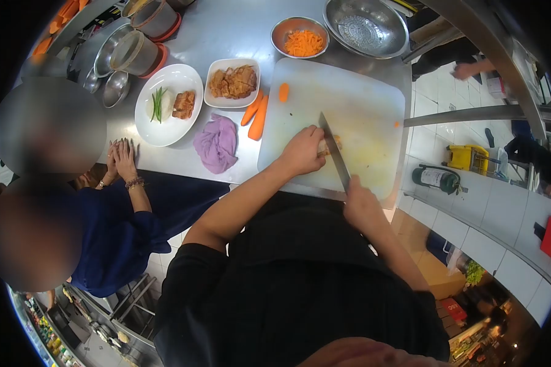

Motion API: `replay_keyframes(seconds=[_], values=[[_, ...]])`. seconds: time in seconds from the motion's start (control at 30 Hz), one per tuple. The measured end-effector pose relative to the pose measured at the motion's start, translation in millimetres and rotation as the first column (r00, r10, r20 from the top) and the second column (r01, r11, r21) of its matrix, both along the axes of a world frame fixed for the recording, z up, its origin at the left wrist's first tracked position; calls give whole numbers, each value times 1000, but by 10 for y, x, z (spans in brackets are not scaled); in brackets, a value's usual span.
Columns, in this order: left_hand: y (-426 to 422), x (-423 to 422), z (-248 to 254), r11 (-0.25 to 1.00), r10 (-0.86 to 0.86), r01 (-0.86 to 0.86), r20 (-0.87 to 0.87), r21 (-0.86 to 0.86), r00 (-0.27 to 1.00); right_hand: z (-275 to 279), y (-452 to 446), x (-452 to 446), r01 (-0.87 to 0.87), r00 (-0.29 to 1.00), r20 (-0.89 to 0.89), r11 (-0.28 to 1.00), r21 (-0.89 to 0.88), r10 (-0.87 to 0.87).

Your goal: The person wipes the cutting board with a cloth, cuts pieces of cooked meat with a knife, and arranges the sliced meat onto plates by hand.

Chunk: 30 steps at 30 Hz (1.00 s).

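Observation:
On the white cutting board [373,104], my right hand [362,205] is closed around the handle of a kitchen knife [335,150]. The blade points away from me and lies across a small brownish-yellow piece of food [332,145], whose kind I cannot make out. My left hand [303,151] has its fingers curled against that food, just left of the blade. Farther up the board sits a cut piece of carrot [283,92]. Peeled carrots [258,117] rest on the steel table beside the board's left edge.
Behind the board stand a bowl of shredded carrot [304,43] and a large steel bowl [366,27]. To the left are a dish of browned fried food [232,84], a white plate [187,129] with food and a purple cloth [215,144]. Another person's hands [123,160] rest at the table edge.

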<state>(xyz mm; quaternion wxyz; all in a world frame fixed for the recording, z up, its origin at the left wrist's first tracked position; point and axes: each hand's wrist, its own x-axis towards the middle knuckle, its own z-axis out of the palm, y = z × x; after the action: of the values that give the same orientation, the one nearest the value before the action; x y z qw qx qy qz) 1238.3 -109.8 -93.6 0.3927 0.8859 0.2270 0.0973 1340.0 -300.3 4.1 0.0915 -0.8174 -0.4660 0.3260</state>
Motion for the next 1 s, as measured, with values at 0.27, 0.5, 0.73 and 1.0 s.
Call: replay_keyframes(seconds=[0.27,0.5,0.73,1.0], values=[[17,-161,124,994,80,-78,26,-75,996,55,392,-16,103,994,21,991,90,-105],[11,-144,137,999,27,-29,-58,-23,998,245,96,-132,-34,999,40,998,57,31],[-7,-124,137,999,36,-38,-51,-31,998,222,80,-89,34,999,27,999,7,-34],[58,17,128,997,75,-74,-114,14,991,42,22,443,222,951,207,973,67,-231]])
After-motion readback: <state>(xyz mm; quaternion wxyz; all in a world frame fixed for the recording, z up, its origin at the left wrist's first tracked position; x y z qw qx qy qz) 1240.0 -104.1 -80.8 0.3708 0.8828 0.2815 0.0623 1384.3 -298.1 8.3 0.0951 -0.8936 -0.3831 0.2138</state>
